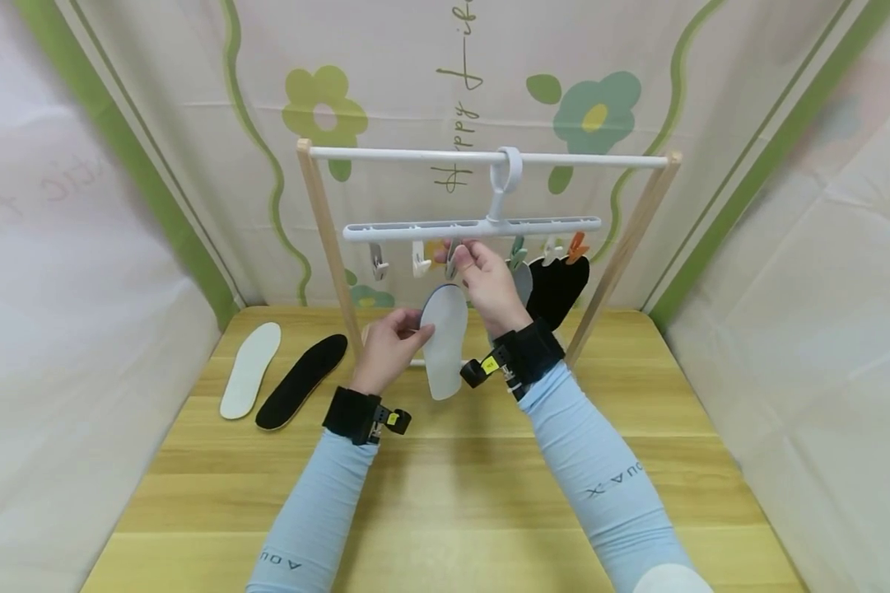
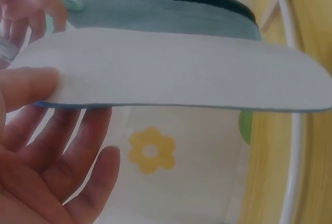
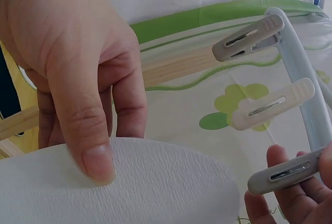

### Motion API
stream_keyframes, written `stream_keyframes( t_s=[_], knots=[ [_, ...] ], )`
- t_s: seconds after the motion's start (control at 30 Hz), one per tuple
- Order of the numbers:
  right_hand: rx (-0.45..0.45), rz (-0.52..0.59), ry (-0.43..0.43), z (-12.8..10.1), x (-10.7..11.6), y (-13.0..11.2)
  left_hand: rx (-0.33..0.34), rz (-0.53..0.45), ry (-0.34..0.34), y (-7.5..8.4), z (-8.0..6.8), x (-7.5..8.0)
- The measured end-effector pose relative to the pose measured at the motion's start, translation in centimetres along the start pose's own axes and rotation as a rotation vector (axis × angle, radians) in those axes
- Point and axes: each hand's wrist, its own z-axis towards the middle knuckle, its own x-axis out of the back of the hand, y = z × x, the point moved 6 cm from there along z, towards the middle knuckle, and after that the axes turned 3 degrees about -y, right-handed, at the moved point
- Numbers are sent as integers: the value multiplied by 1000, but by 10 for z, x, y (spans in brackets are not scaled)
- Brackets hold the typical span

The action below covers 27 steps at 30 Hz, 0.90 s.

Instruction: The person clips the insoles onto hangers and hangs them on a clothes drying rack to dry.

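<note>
Two on worktop: white insole [image 1: 249, 370] and black insole [image 1: 300, 380] lie flat, unhung.
Left hand [image 1: 389, 346]: grip pinches grey insole [image 1: 445, 339] by its edge.
Right hand [image 1: 489, 284]: squeezes a clip [image 1: 453, 262] at the insole's top; not clipped yet, I'd say.
Hanger [image 1: 471, 228]: two insoles already hang at right.
Obstacles: neighbouring clips crowd it.

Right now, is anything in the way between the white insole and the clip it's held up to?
Nothing visible blocks it. The left hand holds the white insole just under the grey clip, which the right hand pinches. The hung insoles are off to the side.
</note>
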Motion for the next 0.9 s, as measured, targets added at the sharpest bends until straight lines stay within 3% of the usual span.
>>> stream_keyframes(
  t_s=[0.33,0.9],
  knots=[
    [37,14,57,1,1,1,-22,13,11,7,0,-1],
    [28,13,77,-2,2,-1,-56,-24,7,16,-1,-3]
  ],
)
